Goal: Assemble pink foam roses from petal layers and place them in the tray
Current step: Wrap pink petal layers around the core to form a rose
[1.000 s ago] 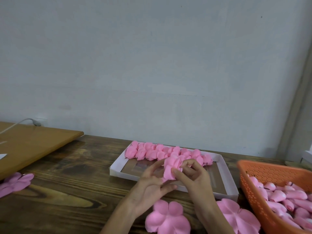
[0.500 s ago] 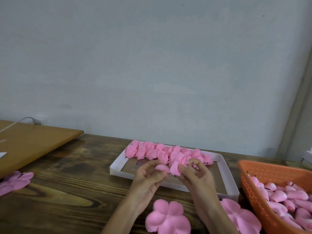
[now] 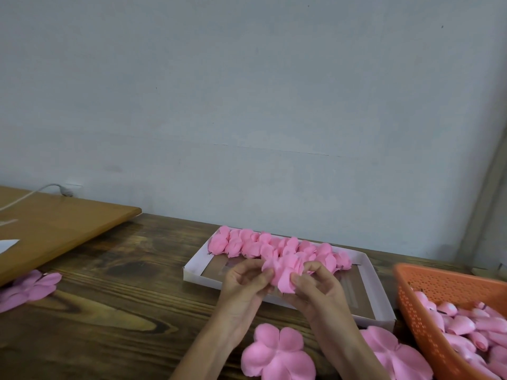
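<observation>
- We've got left hand [image 3: 241,289] and right hand [image 3: 318,292] both pinching the rose [image 3: 285,271] over the tray's [image 3: 200,278] near edge, fluffing petals.
- Next, we reckon: set it gently beside the row [image 3: 274,242].

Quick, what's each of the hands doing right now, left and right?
Left hand: closed, pinching the left edge of the pink foam rose.
Right hand: closed, gripping the same rose from the right.

Both bare: left hand [image 3: 244,286], right hand [image 3: 315,290], slim in build. The forearms [image 3: 348,349] are bare as far as the view reaches, narrow at the wrist. Nails too small to judge.
</observation>
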Available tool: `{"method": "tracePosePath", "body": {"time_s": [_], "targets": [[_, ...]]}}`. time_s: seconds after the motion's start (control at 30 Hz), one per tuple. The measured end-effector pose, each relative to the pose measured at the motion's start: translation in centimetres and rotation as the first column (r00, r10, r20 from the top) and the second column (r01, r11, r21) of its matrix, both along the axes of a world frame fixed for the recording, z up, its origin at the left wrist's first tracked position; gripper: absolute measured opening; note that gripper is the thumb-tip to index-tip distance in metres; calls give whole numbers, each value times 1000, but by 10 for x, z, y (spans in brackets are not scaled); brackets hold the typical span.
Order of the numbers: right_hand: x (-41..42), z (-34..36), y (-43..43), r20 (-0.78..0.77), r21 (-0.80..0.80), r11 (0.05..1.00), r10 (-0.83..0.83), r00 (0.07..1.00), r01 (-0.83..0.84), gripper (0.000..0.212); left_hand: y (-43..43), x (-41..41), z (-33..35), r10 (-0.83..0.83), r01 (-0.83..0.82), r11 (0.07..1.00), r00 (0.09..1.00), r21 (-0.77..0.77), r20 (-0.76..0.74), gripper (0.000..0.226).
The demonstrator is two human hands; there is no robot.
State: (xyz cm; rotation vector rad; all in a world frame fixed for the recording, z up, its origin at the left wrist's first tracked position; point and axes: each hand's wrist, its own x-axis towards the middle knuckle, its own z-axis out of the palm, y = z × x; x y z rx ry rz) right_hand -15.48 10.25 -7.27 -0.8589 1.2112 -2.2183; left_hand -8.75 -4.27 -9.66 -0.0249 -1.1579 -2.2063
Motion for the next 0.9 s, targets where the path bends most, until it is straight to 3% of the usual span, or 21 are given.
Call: {"method": "tracePosePath", "body": {"time_s": [0.17, 0.43, 0.67, 0.77, 0.9], "targets": [[4, 2, 0, 12, -6, 1000, 15, 1000, -15, 27, 1, 1, 0, -24, 24, 1000, 1000, 2, 17, 45], [6, 5, 1, 14, -55, 998, 17, 1000, -16, 19, 3, 4, 1, -85, 85, 996, 996, 5, 28, 31], [2, -1, -2, -104, -14, 998, -62, 993, 61, 22, 9, 5, 7, 53, -51, 998, 997, -34, 64, 37], [2, -4, -4, -177, -20, 994, -105, 979, 103, 26, 15, 3, 10, -22, 27, 996, 998, -82, 66, 29], [1, -10, -7, -366, 69, 967, -202, 908, 243, 42, 25, 2, 7, -177, 179, 984, 972, -3, 155, 43]]}}
